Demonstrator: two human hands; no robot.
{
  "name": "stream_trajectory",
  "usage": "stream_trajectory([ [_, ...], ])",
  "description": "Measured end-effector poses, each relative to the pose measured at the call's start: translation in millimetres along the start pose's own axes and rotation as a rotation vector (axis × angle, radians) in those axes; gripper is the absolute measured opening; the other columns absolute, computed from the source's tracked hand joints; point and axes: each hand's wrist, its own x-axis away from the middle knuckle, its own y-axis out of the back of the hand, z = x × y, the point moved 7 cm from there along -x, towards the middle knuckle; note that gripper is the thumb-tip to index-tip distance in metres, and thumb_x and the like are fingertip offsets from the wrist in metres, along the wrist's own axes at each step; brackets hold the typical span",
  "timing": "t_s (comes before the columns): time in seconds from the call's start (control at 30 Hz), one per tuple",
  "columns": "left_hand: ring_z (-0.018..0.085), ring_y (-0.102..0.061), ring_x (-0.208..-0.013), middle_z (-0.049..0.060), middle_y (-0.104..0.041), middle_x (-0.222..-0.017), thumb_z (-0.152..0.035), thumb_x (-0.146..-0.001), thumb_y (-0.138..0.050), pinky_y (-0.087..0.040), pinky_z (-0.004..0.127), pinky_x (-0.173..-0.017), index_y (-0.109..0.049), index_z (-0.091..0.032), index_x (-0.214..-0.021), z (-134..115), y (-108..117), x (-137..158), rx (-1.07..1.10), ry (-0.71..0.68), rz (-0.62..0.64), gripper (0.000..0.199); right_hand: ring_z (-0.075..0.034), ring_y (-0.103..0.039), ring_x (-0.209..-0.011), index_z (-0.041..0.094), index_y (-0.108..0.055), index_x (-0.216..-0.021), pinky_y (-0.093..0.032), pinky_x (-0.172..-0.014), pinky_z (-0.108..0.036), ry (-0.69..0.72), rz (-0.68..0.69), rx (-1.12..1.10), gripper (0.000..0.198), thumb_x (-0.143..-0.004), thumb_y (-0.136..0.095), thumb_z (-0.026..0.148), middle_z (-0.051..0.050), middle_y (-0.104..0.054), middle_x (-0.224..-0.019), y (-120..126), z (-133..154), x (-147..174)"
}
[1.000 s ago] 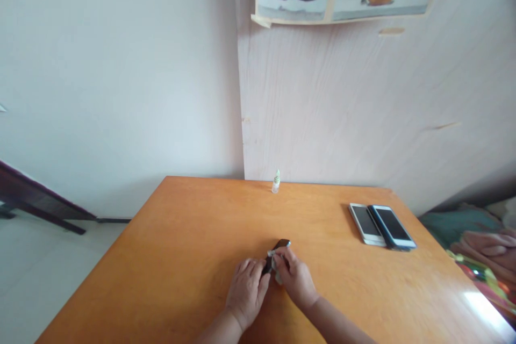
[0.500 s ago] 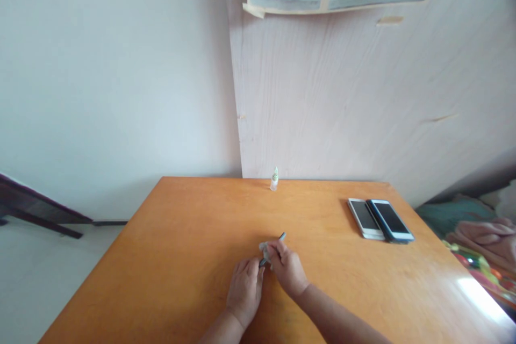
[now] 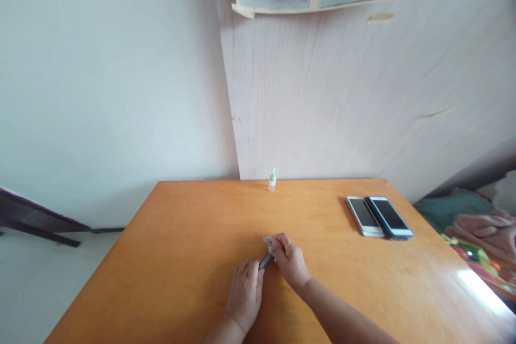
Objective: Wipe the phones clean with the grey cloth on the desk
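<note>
My left hand (image 3: 244, 291) is closed on the near end of a slim dark pen-like rod (image 3: 265, 260), low over the front middle of the table. A crumpled white tissue (image 3: 269, 241) is pinched in my right hand (image 3: 292, 264), wrapped about the far end of the rod. The fingers and tissue hide that end. Between the two hands a short length of the rod shows, slanting up to the right.
The orange wooden table (image 3: 193, 220) meets the wall at its back edge. A small clear dropper bottle (image 3: 272, 183) stands there upright. At the right lie a white phone (image 3: 365, 216) and a blue-edged phone (image 3: 389, 217), side by side. Folded cloth (image 3: 484, 234) is beyond the right edge.
My right hand has slid the tissue along the rod, away from my left hand, to its far end. More of the rod shows between the hands. The view has shifted slightly.
</note>
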Motion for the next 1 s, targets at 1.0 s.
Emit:
stream_trajectory([
  [1.0,0.023,-0.065,-0.089,0.008,-0.068,-0.094,-0.033,-0.099,-0.039,-0.054,0.039,-0.079,-0.061,-0.02,-0.108,2,1,0,0.023,0.041,-0.005,0.026,-0.016,-0.063,-0.06,0.026,-0.064,-0.094,-0.04,-0.055,-0.024,-0.042,-0.062,0.209,0.034,-0.098,-0.04,0.05,0.002,-0.067,-0.068,15,-2,-15],
])
